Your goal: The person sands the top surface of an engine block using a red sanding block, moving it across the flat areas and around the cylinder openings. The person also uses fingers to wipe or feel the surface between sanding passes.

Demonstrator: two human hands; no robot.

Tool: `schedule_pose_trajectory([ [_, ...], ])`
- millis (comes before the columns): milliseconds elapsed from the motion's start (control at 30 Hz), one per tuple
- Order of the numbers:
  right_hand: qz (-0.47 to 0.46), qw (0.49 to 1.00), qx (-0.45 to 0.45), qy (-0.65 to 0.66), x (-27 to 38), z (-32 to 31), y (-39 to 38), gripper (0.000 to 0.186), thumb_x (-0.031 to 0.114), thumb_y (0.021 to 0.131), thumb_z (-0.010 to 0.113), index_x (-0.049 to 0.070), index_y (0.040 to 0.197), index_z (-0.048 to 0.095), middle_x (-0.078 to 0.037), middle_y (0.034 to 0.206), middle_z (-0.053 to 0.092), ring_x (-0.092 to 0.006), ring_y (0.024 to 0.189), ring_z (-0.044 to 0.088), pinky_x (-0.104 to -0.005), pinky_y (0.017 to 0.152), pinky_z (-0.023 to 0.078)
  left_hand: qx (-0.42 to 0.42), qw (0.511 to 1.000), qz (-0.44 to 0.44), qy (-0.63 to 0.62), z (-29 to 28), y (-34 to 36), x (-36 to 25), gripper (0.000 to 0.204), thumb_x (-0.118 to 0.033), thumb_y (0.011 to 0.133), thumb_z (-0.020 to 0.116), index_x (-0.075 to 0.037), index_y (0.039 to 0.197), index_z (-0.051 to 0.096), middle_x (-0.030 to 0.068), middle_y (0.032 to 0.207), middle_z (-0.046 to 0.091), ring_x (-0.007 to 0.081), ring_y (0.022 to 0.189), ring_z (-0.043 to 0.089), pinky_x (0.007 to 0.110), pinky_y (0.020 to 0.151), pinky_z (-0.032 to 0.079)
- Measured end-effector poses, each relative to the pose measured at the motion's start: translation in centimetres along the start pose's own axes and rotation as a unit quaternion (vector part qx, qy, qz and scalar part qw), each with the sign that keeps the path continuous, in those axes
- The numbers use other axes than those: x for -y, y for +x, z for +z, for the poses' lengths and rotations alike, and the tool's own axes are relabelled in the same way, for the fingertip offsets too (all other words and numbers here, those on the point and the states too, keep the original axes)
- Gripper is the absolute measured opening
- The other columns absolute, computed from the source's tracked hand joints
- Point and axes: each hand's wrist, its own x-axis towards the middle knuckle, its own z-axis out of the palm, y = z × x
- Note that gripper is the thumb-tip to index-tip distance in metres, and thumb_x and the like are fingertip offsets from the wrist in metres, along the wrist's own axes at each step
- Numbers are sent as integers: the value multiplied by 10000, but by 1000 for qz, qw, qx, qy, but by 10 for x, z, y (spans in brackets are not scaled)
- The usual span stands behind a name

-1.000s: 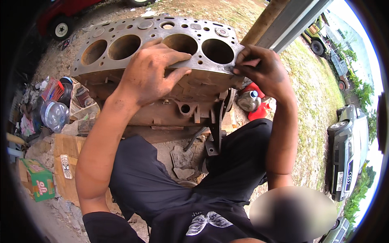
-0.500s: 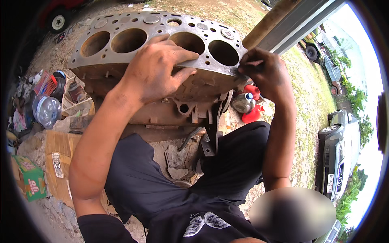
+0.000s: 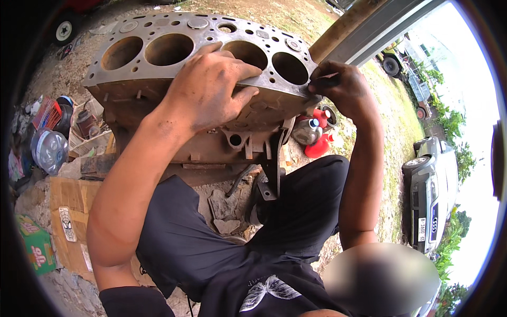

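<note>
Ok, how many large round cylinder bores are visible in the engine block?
4: one bore at the left end of the engine block, one left of the left hand, one partly covered by that hand, one beside the right hand.

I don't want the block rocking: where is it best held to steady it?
Probably at the near top edge of the block, left end, coming from the person's side: fingers hooked into the leftmost bore, thumb against the near wall. That bore is open and lies close to the edge, and the left hand, farther right, doesn't cover it.
</note>
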Motion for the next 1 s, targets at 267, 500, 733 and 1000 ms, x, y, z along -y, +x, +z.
schedule_pose_trajectory([
  [267,54,998,-34,16,-2,6,-1,254,114,883,904,30,1118,858,-116,1001,884,-199,929,843,-364,893,636,14,1000,-7,12,-2,-2,-3,340,-216,946,868,-55,1245,853,166,1189,850,336,1150,790,524,1292,457],
  [500,63,995,-39,64,-5,6,-1,279,126,872,903,-7,1111,850,-115,972,880,-204,908,837,-368,871,630,17,1000,-16,2,1,-1,-7,342,-225,953,863,-43,1242,853,163,1211,850,337,1168,789,506,1303,449],
  [733,77,995,-69,-1,2,12,-14,291,153,865,911,18,1118,865,-101,981,881,-201,895,834,-372,854,639,35,999,-29,-18,-3,-2,-5,364,-263,973,842,-57,1273,844,170,1224,844,327,1224,771,515,1312,426],
  [1000,61,997,-47,21,-14,11,-10,294,149,868,880,30,1136,870,-93,1013,886,-206,875,839,-380,844,646,45,998,-29,14,-11,-1,-5,379,-292,993,820,-72,1302,836,151,1260,842,318,1238,770,536,1330,398],
])
